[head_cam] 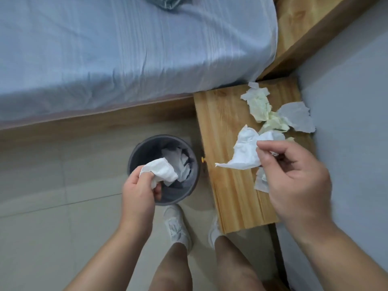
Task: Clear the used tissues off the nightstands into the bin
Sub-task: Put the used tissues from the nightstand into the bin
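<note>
My left hand point(139, 190) grips a crumpled white tissue point(162, 170) right above the open grey bin point(137, 153), which stands on the floor and holds white tissue inside. My right hand point(294, 175) pinches another white tissue point(243, 151) just above the wooden nightstand point(222, 114). Several more used tissues lie on the nightstand's far right part: a pale yellow-white one point(259, 103), a grey-white one point(298, 116), and a small one point(261, 181) partly under my right hand.
The bed with its pale blue sheet point(126, 49) and wooden frame fills the upper left. A grey wall point(346, 91) runs along the nightstand's right side. My feet in white shoes point(177, 225) stand on the tiled floor just below the bin.
</note>
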{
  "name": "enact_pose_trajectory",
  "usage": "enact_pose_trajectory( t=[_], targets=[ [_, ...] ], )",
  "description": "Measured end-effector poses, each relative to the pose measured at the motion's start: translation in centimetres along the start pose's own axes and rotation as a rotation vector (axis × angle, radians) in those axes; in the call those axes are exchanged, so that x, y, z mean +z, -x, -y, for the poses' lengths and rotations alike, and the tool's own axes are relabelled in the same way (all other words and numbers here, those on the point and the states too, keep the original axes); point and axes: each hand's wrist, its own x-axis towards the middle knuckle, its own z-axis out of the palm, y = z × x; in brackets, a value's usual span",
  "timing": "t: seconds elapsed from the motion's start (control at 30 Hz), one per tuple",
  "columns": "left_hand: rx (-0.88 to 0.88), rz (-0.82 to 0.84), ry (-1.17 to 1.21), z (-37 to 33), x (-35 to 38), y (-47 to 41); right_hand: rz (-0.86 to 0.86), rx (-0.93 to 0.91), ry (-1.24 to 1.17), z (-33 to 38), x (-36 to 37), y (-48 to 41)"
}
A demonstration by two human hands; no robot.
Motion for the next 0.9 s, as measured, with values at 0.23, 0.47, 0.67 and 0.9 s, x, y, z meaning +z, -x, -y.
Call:
enact_pose_trajectory(
  t=[0.23,0.47,0.67,0.9],
  targets=[
    [-0.179,-0.137,-0.016,5.1,-5.8,-3.7,0.274,0.081,-0.114,-1.1,11.3,3.0],
    [-0.212,-0.151,-0.055,10.6,-5.8,-8.5,0.516,0.284,0.082,-9.7,21.8,3.1],
    [-0.289,-0.085,-0.071,14.6,-4.2,-12.0,0.816,0.444,0.32,-15.9,26.7,2.9],
    [-0.348,-0.053,-0.127,15.7,-3.7,-11.7,0.762,0.463,0.27,-16.6,25.5,3.8]
  ],
)
